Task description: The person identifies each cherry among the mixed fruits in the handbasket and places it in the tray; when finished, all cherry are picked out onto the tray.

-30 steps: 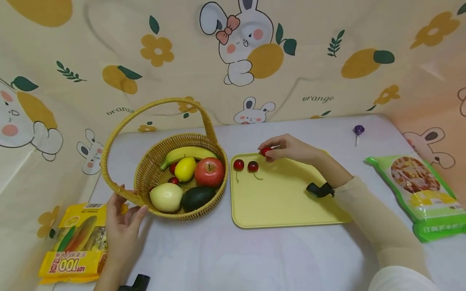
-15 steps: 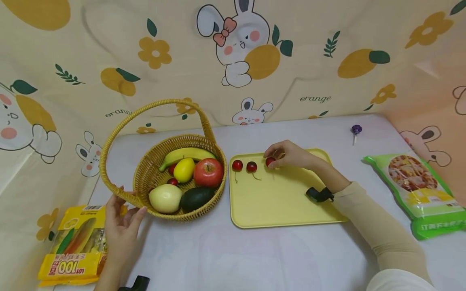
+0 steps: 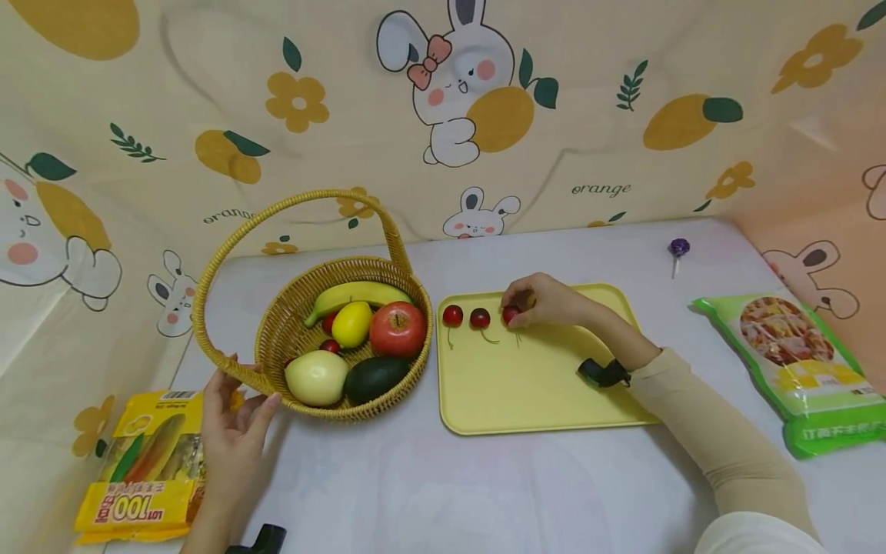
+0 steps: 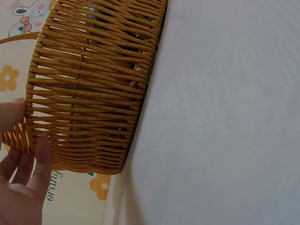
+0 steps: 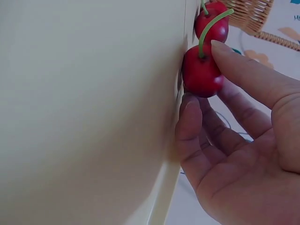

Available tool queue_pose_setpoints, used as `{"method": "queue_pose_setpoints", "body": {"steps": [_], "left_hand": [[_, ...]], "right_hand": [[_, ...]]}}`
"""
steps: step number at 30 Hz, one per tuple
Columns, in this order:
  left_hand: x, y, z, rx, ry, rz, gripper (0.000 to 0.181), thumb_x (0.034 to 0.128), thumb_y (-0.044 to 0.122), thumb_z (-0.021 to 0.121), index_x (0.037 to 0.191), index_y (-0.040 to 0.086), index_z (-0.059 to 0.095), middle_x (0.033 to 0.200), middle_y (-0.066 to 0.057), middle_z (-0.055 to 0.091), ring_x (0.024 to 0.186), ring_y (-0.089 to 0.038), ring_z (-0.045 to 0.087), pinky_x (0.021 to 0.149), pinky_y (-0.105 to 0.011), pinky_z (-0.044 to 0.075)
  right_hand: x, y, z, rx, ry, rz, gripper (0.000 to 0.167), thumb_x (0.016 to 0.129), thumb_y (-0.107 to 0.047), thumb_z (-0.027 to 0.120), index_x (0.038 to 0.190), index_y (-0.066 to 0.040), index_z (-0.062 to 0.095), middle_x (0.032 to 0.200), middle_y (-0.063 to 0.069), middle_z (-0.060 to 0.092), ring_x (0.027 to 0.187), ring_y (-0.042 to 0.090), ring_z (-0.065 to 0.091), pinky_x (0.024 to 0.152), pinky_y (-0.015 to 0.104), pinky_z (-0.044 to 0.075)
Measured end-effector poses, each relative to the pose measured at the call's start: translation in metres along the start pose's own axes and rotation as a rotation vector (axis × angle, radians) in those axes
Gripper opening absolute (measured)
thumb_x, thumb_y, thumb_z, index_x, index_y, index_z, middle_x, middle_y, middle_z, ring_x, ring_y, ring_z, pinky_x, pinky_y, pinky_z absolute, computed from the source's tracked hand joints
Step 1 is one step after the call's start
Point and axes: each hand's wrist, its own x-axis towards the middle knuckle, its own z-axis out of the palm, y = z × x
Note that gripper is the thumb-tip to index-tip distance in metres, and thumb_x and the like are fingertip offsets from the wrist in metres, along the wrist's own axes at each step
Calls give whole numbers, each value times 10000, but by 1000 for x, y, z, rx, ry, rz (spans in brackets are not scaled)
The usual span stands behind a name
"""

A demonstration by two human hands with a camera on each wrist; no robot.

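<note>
In the head view my right hand (image 3: pixel 547 302) pinches a red cherry (image 3: pixel 511 315) at the back of the yellow tray (image 3: pixel 540 385). Two more cherries with stems lie on the tray to its left, one of them the dark red cherry (image 3: pixel 480 318). The right wrist view shows thumb and fingers around the held cherry (image 5: pixel 202 72), low against the tray. My left hand (image 3: pixel 234 431) grips the rim of the wicker basket (image 3: pixel 277 315) at the handle's base. Inside are a banana (image 3: pixel 360 292), lemon (image 3: pixel 351 325), apple (image 3: pixel 398 329), a pale round fruit (image 3: pixel 317 377) and a dark green fruit (image 3: pixel 377 378).
A yellow snack bag (image 3: pixel 138 469) lies at the left, partly behind my left arm. On the right are a green food package (image 3: pixel 796 369) and a purple lollipop (image 3: pixel 680 247). A patterned cloth (image 3: pixel 332 154) rises behind the table.
My right hand has moved slightly right and down with its cherry, from the tray's back edge to beside the other two. The left hand still holds the basket in place.
</note>
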Motion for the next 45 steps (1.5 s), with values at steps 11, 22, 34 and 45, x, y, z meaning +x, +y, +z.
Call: {"method": "queue_pose_setpoints", "body": {"steps": [11,22,34,45], "left_hand": [[0,1,-2,-19,1,4,751,865,-223,598,1516,47,338,1310,-172,469,1213,-232,487,909,-170,522],[-2,1,-7,-12,8,17,765,855,-234,601,1517,40,333,1300,-162,477,1215,-220,487,915,-162,516],[2,-2,-3,-69,2,13,757,858,-242,585,1518,38,341,1304,-223,456,1223,-251,469,910,-186,523],[0,-3,-1,-47,-8,9,746,867,-229,589,1516,41,339,1301,-211,453,1225,-243,462,919,-173,515]], "right_hand": [[1,-3,0,-17,18,-2,239,884,-98,760,1077,23,690,938,69,692,870,227,615,770,310,536],[31,-52,-3,-9,117,-195,138,942,-132,694,1031,-28,712,930,47,687,805,220,606,673,314,530],[160,-179,72,96,-336,-371,312,957,-155,657,1220,12,650,1109,71,682,993,155,649,916,286,542],[210,-205,125,-85,-703,-147,421,850,118,652,1262,37,639,1217,212,651,1052,223,618,859,316,564]]}}
